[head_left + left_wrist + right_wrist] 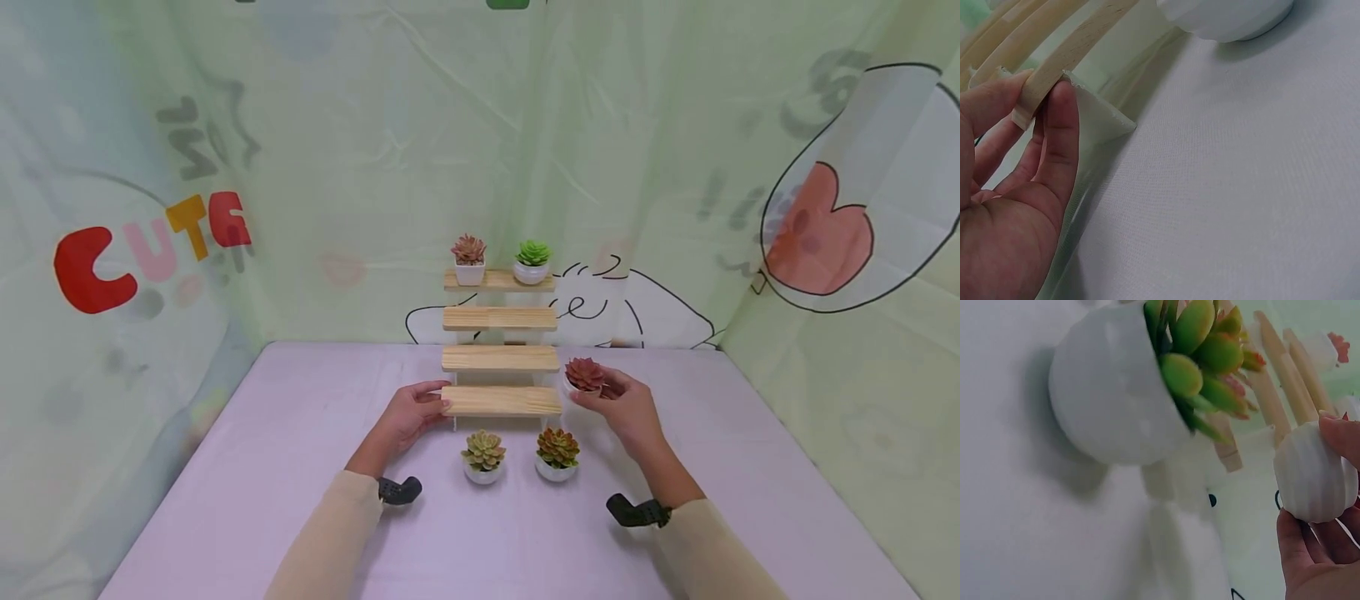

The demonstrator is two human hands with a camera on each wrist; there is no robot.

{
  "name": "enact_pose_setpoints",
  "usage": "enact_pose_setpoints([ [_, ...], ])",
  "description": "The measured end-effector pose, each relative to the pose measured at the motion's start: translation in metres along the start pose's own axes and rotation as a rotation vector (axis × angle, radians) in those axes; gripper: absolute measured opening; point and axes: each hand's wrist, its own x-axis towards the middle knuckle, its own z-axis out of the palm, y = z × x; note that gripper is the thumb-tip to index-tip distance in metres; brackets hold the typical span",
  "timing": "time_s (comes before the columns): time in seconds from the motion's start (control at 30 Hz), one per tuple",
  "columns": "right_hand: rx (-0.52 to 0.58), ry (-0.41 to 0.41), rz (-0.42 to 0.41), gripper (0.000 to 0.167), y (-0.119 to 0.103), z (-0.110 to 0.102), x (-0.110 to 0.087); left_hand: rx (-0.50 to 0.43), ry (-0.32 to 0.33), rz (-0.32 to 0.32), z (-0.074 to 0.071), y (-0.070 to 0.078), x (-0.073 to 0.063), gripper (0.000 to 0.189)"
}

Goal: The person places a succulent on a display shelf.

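Note:
A tiered stand with wooden shelves [501,402] stands at the back of the table. My left hand [415,412] pinches the left end of its lowest shelf, thumb above and fingers beneath, as the left wrist view shows. Beside the stand's right side, my right hand [624,408] holds a potted succulent with dark red leaves [584,374]. Its white ribbed pot [1315,472] sits between thumb and fingers, raised off the table, in the right wrist view. On the top shelf stand a pink succulent in a square white pot [470,260] and a bright green succulent [532,262].
In front of the stand, a pale yellow-green succulent [483,457] and an orange-green succulent [557,455] stand in white pots on the pale tablecloth [480,550]. A printed curtain [360,167] hangs behind and at both sides. Each wrist wears a black camera [637,511].

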Motion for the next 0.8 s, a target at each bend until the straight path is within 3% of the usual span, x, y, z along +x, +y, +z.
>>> enact_pose_setpoints([
  [0.47,0.12,-0.046,-0.125,0.075,-0.04,0.028,0.008,0.008,-0.001,-0.013,-0.003,-0.001,0.001,0.048],
  [0.8,0.119,-0.071,-0.191,0.069,-0.075,0.046,0.02,0.011,-0.019,-0.009,-0.003,-0.001,0.001,0.048],
])
